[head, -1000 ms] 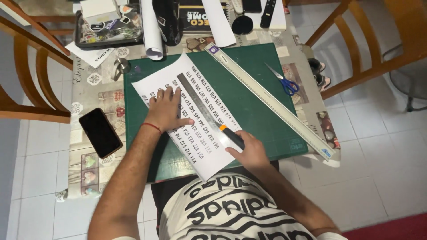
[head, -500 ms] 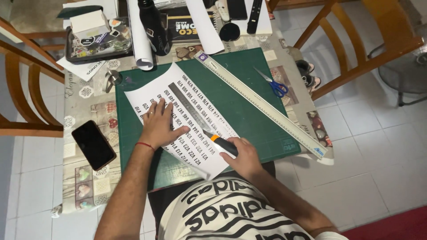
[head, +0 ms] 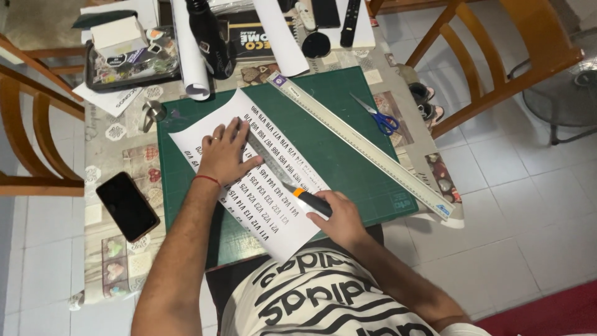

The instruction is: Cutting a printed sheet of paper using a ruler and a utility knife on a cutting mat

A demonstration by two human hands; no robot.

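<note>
On the green cutting mat (head: 348,155), the printed sheet (head: 249,180) lies slanted, rows of dark characters running along it. The left hand (head: 222,155) is spread flat, pressing a short metal ruler (head: 268,163) onto the sheet. Over the last second this hand has kept its place on the paper. The right hand (head: 336,218) is closed around an orange-and-black utility knife (head: 311,200), which has stayed at the ruler's near end, so the cut looks barely begun. A long ruler (head: 367,146) and blue-handled scissors (head: 377,118) lie on the mat beyond the sheet; a phone (head: 127,206) rests on the tabletop (head: 109,261) left of the mat.
</note>
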